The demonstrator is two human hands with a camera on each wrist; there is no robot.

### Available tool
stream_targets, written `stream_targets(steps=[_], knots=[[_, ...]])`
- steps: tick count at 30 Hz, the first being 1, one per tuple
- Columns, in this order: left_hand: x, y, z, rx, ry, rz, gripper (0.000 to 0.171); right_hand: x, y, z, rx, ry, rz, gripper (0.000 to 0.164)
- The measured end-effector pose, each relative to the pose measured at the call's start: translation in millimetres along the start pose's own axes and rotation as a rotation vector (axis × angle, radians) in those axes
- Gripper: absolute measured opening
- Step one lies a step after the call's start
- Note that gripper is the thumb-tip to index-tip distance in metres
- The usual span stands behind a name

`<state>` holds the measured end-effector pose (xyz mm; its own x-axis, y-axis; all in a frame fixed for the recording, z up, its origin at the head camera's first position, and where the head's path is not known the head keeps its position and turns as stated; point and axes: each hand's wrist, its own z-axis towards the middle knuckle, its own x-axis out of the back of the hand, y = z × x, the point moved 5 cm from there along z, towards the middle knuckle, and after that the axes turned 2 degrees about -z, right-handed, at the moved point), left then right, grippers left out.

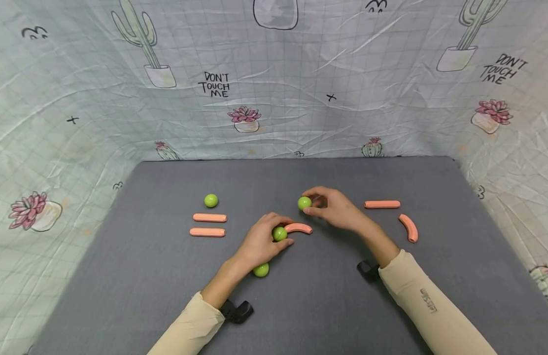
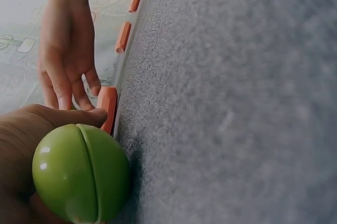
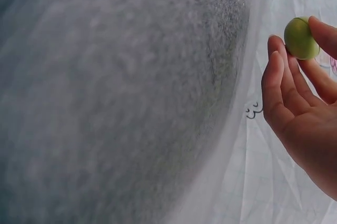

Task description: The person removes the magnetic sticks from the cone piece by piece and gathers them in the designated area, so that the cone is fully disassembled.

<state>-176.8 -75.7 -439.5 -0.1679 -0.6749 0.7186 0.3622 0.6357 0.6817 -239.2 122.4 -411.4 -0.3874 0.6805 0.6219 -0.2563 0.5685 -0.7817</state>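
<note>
My left hand curls its fingers and thumb around a green ball at the middle of the table. Its fingertips overlap one end of a curved pink sausage-shaped piece. Beside the left wrist sits another green ball. A seamed green ball looms large in the left wrist view. My right hand pinches a third green ball between thumb and fingers, just beyond the curved piece. In the right wrist view this ball shows at the fingertips, the other fingers loosely bent.
On the left lie a green ball and two straight pink pieces, one above the other. To the right are a straight piece and a curved one. A printed cloth hangs behind the grey table.
</note>
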Motion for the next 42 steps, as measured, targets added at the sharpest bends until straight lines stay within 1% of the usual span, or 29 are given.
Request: stream_targets(steps=[5,9,17,23,29,37,42], knots=[[0.9,-0.9,-3.0,0.0,-0.002,0.005,0.041,-4,0,4,0.015,-0.029,0.012,0.039],[3.9,-1.3,-6.8,0.002,0.012,0.008,0.04,-6,-4,8,0.021,-0.035,-0.015,0.039],[8.5,-3.9,-16.3,0.035,0.034,-0.001,0.042,-13,-11,18,0.063,-0.046,-0.049,0.037],[9.0,-5.4,-18.7,0.065,0.053,-0.023,0.042,-17,-13,25,0.036,-0.057,-0.053,0.036],[11.3,-8.9,-23.1,0.105,0.062,-0.047,0.039,-26,-17,33,0.02,-0.093,-0.035,0.036],[12.5,-9.7,-20.3,0.082,0.068,-0.062,0.035,-32,-24,42,0.027,-0.097,-0.042,0.034],[11.2,-10.2,-22.9,0.093,0.065,-0.072,0.036,-40,-22,45,0.036,-0.128,-0.022,0.034]])
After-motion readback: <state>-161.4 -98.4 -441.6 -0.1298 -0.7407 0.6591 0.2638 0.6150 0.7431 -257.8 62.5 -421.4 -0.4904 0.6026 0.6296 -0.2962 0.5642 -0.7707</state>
